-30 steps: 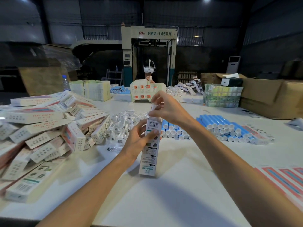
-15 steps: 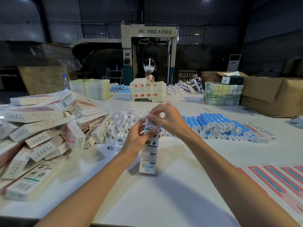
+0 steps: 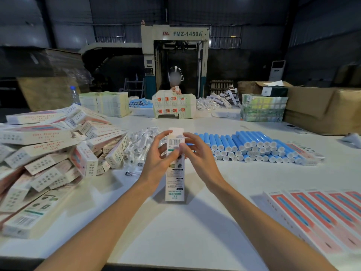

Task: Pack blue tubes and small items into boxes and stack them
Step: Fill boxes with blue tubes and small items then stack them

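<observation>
- We log one printed carton [image 3: 174, 178] standing upright on the white counter [image 3: 185, 237] between the two grips. Its barcode panel faces us and its white top flap is raised.
- The left grip [image 3: 156, 161] holds the carton: the thumb lies on the front panel below the barcode, and the fingers curl at the left edge.
- The right grip [image 3: 199, 153] pinches the carton near the top: the thumb sits on the front just beside the barcode, and the fingers curl at the upper right edge by the flap.
- The blue tubes [image 3: 254, 145] lie stacked in rows just beyond and to the right of the right grip, white caps toward us.
- The clear packets [image 3: 140, 145] of small items lie in a heap just beyond and to the left of the left grip.
- A loose heap of cartons [image 3: 58, 151] lies further left of the left grip, tilted at many angles.
- A row of flat red-and-blue boxes [image 3: 322, 212] lies nearer to us than the right grip, to its right.
- Well beyond both grips a second person [image 3: 175, 85] sits behind a stack of printed card [image 3: 173, 106]. Behind them stands a machine marked FMZ-1450A [image 3: 185, 34].
</observation>
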{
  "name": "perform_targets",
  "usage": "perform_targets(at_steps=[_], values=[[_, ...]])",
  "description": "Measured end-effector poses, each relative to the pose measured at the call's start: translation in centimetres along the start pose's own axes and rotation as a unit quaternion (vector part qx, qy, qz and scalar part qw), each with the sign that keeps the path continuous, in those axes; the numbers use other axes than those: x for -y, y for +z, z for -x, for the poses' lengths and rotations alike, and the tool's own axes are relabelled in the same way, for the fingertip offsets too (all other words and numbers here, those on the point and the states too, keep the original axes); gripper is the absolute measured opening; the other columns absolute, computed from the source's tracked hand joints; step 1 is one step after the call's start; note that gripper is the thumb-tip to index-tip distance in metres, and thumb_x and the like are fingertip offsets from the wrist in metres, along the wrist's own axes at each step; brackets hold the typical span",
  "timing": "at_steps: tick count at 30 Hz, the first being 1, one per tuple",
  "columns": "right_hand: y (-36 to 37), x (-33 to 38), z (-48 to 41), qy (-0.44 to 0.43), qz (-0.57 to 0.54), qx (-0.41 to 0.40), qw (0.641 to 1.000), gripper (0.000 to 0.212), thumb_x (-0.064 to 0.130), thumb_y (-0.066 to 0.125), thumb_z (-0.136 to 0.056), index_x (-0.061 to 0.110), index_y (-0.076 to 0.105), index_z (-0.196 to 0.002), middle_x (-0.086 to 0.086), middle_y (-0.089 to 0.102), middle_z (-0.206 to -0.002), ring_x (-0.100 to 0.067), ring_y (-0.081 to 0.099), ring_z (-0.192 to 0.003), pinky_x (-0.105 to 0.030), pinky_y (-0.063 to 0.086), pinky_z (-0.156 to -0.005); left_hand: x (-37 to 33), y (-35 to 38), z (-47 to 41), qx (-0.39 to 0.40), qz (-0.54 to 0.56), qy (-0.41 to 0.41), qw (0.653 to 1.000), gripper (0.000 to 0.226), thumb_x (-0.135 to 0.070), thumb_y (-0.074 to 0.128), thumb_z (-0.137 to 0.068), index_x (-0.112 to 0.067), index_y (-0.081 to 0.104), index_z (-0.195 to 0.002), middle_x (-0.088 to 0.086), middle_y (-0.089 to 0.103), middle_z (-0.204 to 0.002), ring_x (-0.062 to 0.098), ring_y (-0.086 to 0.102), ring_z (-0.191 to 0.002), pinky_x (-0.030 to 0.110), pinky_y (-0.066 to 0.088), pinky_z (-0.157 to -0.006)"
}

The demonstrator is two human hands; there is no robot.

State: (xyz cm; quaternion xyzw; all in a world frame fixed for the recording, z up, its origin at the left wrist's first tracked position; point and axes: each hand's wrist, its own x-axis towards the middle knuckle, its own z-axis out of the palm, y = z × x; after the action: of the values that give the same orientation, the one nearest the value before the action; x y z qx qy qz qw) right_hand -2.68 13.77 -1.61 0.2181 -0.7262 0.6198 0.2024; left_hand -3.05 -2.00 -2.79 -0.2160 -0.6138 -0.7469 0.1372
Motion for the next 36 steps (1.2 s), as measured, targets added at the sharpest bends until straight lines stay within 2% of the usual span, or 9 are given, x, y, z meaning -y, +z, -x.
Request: perform_targets(at_steps=[3, 9, 14, 18, 22, 24, 26, 33, 36], values=[[-0.2, -0.1, 0.1, 0.003, -0.014, 0.013, 1.000, 0.033, 0.030, 0.060, -0.106, 0.026, 0.063, -0.138, 0.002, 0.067, -0.131, -0.012, 0.066, -0.116, -0.030, 0.056, -0.097, 0.0, 0.1, -0.1, 0.005, -0.022, 0.007, 1.000, 0.044, -0.028, 0.081, -0.095, -0.034, 0.065, -0.135, 0.005, 0.077, -0.121, 0.027, 0.073, -0.116, 0.040, 0.063, -0.094], [-0.7, -0.8, 0.0, 0.034, -0.004, 0.024, 0.999, 0.025, 0.030, 0.055, -0.108, 0.019, 0.064, -0.128, -0.002, 0.065, -0.126, -0.016, 0.063, -0.116, -0.038, 0.052, -0.102, -0.1, -0.1, 0.0, 0.030, -0.065, 0.006, 0.997, 0.036, -0.027, 0.078, -0.097, -0.026, 0.066, -0.132, 0.001, 0.078, -0.116, 0.016, 0.075, -0.109, 0.023, 0.059, -0.084], [-1.1, -1.3, -0.1, 0.045, 0.034, 0.055, 0.997, 0.021, 0.036, 0.052, -0.108, 0.021, 0.063, -0.118, -0.002, 0.063, -0.121, -0.012, 0.062, -0.115, -0.033, 0.050, -0.100, 0.2, 0.0, -0.1, 0.051, -0.122, 0.007, 0.991, 0.032, -0.030, 0.073, -0.101, -0.029, 0.064, -0.133, -0.003, 0.077, -0.116, 0.017, 0.076, -0.106, 0.026, 0.060, -0.085], [-1.6, -0.8, -0.5, 0.064, -0.007, 0.025, 0.998, 0.026, 0.037, 0.052, -0.109, 0.018, 0.069, -0.109, 0.001, 0.072, -0.108, -0.010, 0.068, -0.100, -0.024, 0.052, -0.089, -0.1, 0.0, 0.0, 0.050, -0.143, 0.009, 0.988, 0.036, -0.033, 0.075, -0.099, -0.032, 0.065, -0.133, -0.008, 0.077, -0.118, 0.014, 0.075, -0.108, 0.028, 0.061, -0.086], [-2.8, -0.2, -1.4, 0.048, -0.065, -0.034, 0.996, 0.006, 0.016, 0.059, -0.104, 0.014, 0.059, -0.110, -0.012, 0.075, -0.093, -0.019, 0.070, -0.078, -0.028, 0.057, -0.069, -0.4, 0.5, 0.3, 0.073, -0.129, -0.008, 0.989, 0.035, -0.026, 0.076, -0.099, -0.030, 0.066, -0.133, -0.005, 0.077, -0.112, 0.014, 0.077, -0.099, 0.024, 0.059, -0.076], [-3.2, -0.2, -1.6, 0.056, -0.061, -0.029, 0.996, 0.017, 0.011, 0.064, -0.100, 0.015, 0.059, -0.116, -0.019, 0.073, -0.092, -0.018, 0.068, -0.071, -0.028, 0.055, -0.063, -0.6, 0.7, 0.4, 0.076, -0.129, -0.011, 0.989, 0.035, -0.023, 0.076, -0.099, -0.026, 0.065, -0.133, -0.002, 0.077, -0.111, 0.017, 0.078, -0.096, 0.024, 0.060, -0.074], [-3.5, -0.3, -1.9, 0.058, -0.051, -0.017, 0.997, 0.016, 0.007, 0.066, -0.098, 0.009, 0.064, -0.113, -0.021, 0.073, -0.091, -0.020, 0.067, -0.068, -0.032, 0.055, -0.063, -0.7, 0.6, 0.4, 0.077, -0.133, -0.015, 0.988, 0.034, -0.020, 0.075, -0.099, -0.022, 0.065, -0.131, -0.001, 0.077, -0.109, 0.018, 0.078, -0.095, 0.024, 0.060, -0.074], [-3.4, -0.1, -1.7, -0.059, 0.069, 0.000, 0.996, 0.008, -0.003, 0.062, -0.099, 0.004, 0.065, -0.102, -0.009, 0.072, -0.091, -0.026, 0.070, -0.081, -0.043, 0.060, -0.069, -0.5, 0.7, 0.5, 0.072, -0.148, -0.017, 0.986, 0.032, -0.023, 0.075, -0.099, -0.023, 0.065, -0.130, -0.002, 0.077, -0.108, 0.019, 0.078, -0.096, 0.028, 0.061, -0.076], [-3.6, 0.3, -1.7, -0.061, 0.065, 0.026, 0.996, 0.002, 0.006, 0.064, -0.101, 0.005, 0.066, -0.101, -0.001, 0.074, -0.089, -0.020, 0.070, -0.080, -0.038, 0.059, -0.069, -0.5, 0.7, 0.5, 0.069, -0.146, -0.017, 0.987, 0.033, -0.026, 0.075, -0.099, -0.025, 0.065, -0.131, -0.005, 0.077, -0.110, 0.016, 0.077, -0.098, 0.026, 0.060, -0.077]])
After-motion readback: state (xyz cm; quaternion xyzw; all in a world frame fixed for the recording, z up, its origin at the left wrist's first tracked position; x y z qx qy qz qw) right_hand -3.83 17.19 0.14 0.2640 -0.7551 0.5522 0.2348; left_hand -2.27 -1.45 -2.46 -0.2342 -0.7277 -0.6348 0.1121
